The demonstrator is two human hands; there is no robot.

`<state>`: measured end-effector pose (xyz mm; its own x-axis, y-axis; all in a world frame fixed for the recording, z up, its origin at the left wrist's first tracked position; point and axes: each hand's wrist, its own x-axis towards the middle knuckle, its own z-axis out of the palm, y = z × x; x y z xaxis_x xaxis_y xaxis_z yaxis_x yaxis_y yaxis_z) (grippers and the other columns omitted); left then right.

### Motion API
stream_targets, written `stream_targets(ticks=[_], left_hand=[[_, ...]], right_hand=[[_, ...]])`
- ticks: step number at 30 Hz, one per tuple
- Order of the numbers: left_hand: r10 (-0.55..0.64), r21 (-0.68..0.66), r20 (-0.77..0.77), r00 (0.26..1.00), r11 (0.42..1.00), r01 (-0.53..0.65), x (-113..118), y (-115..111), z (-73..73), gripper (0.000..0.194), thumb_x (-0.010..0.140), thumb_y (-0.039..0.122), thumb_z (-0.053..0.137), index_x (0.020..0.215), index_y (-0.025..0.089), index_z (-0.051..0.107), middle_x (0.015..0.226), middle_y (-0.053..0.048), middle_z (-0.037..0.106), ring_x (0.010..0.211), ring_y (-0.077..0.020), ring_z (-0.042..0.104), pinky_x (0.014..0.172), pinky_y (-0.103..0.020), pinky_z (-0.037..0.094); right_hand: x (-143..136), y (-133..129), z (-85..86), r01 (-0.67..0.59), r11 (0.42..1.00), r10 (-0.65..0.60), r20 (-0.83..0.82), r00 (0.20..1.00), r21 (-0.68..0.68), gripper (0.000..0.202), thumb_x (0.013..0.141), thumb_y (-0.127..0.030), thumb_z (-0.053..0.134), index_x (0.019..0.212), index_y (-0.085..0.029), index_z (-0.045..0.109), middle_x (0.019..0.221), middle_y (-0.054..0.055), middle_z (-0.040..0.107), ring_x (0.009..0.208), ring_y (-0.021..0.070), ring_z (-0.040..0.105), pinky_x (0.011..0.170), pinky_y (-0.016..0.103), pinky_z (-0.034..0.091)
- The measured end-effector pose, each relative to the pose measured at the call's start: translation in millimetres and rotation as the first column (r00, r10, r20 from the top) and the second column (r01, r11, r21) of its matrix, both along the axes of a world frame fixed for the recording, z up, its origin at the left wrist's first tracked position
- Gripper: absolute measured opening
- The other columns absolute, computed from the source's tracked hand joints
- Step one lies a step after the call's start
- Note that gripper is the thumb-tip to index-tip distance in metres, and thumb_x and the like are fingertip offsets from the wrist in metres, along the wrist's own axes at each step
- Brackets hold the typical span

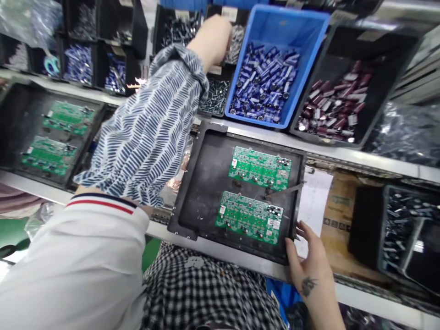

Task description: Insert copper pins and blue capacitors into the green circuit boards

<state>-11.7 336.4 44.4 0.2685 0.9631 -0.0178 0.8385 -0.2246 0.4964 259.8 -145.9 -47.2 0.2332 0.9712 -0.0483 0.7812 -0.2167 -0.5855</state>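
Note:
My left hand (213,39) reaches over the small parts bins at the top, beside a bin of pale small parts (236,43); its fingertips are hidden, so what it holds does not show. Two green circuit boards (260,167) (250,217) lie one above the other in a black tray (202,183). At the tray's lower right corner, my right hand (307,252) grips the edge between thumb and fingers.
Behind the tray stand a blue bin (282,27) of blue capacitors and a black bin (395,59) of dark red ones. Another black tray (20,114) with two boards lies left. Paper (314,192) and a parts bin (409,229) are right.

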Motion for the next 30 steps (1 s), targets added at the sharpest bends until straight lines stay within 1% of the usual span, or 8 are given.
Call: stream_targets(ticks=[3,6,11,13,16,19,23,30], left_hand=[[-0.009,0.012,0.162,0.987,1.000,0.007,-19.3,0.9,-2.8,0.016,0.098,0.018,0.066,0.086,0.019,0.056,0.096,0.010,0.065,0.088,-0.0089,0.030,0.106,-0.020,0.027],[0.006,-0.023,0.396,0.918,1.000,0.004,-21.2,-14.6,-4.1,0.021,0.103,0.013,0.058,0.086,0.020,0.048,0.084,0.011,0.058,0.089,-0.0068,0.030,0.095,-0.020,0.031],[0.025,-0.252,0.705,0.709,0.943,0.217,22.6,-111.4,-12.5,0.005,0.106,0.013,0.054,0.108,0.017,0.053,0.088,0.007,0.066,0.084,-0.0052,0.049,0.083,-0.023,0.041],[0.088,-0.378,0.775,0.626,0.859,0.347,38.8,-167.5,-15.0,0.007,0.104,0.014,0.057,0.111,0.014,0.057,0.090,0.002,0.068,0.084,-0.0065,0.057,0.083,-0.024,0.046],[0.368,-0.598,0.797,0.478,0.591,0.542,51.4,-241.3,-15.2,0.009,0.099,0.012,0.062,0.108,0.011,0.060,0.085,0.000,0.066,0.074,-0.0053,0.060,0.074,-0.021,0.045],[0.512,-0.652,0.742,0.434,0.399,0.644,57.1,-284.5,-15.1,0.008,0.094,0.009,0.067,0.100,0.011,0.061,0.077,0.002,0.064,0.066,-0.0041,0.057,0.065,-0.019,0.040],[0.567,-0.663,0.710,0.417,0.339,0.668,64.6,-301.3,-21.0,0.012,0.089,0.009,0.074,0.094,0.011,0.063,0.070,0.004,0.060,0.059,-0.0036,0.050,0.059,-0.020,0.034],[0.608,-0.688,0.661,0.440,0.256,0.679,71.1,-298.7,-39.7,0.017,0.082,0.010,0.080,0.092,0.010,0.067,0.077,0.002,0.062,0.065,-0.0042,0.053,0.064,-0.021,0.037]], right_hand=[[5.1,2.3,4.1,-0.085,0.996,0.085,0.106,0.991,-0.005,0.053,0.098,-0.049,0.051,0.143,-0.020,0.051,0.124,0.018,0.066,0.111,0.0360,0.068,0.093,0.059,0.058],[18.1,16.8,29.1,-0.121,0.993,0.115,0.204,0.972,0.017,0.060,0.096,-0.053,0.053,0.147,-0.021,0.049,0.127,0.020,0.064,0.118,0.0415,0.064,0.098,0.064,0.054],[7.3,67.6,81.6,-0.135,0.963,0.086,0.208,0.974,0.234,0.058,0.091,-0.044,0.067,0.145,-0.032,0.054,0.126,0.015,0.068,0.109,0.0387,0.069,0.094,0.060,0.058],[-3.6,91.4,91.3,-0.192,0.936,0.162,0.124,0.979,0.295,0.050,0.094,-0.038,0.065,0.143,-0.032,0.056,0.126,0.013,0.069,0.109,0.0333,0.070,0.097,0.055,0.058],[-15.4,118.1,91.3,-0.285,0.895,0.317,-0.041,0.948,0.343,0.040,0.096,-0.033,0.064,0.136,-0.029,0.062,0.119,0.007,0.074,0.100,0.0253,0.073,0.093,0.047,0.060],[-18.6,126.7,85.9,-0.376,0.876,0.436,-0.162,0.885,0.303,0.028,0.099,-0.029,0.060,0.125,-0.029,0.069,0.110,0.004,0.076,0.096,0.0204,0.073,0.090,0.041,0.060],[-11.4,120.8,82.2,-0.408,0.864,0.473,-0.198,0.859,0.295,0.017,0.096,-0.027,0.064,0.106,-0.030,0.078,0.103,0.003,0.076,0.098,0.0207,0.072,0.090,0.040,0.059],[-3.4,112.2,65.5,-0.400,0.880,0.458,-0.237,0.857,0.255,0.022,0.094,-0.031,0.066,0.112,-0.034,0.078,0.106,0.004,0.074,0.098,0.0219,0.070,0.087,0.042,0.060]])
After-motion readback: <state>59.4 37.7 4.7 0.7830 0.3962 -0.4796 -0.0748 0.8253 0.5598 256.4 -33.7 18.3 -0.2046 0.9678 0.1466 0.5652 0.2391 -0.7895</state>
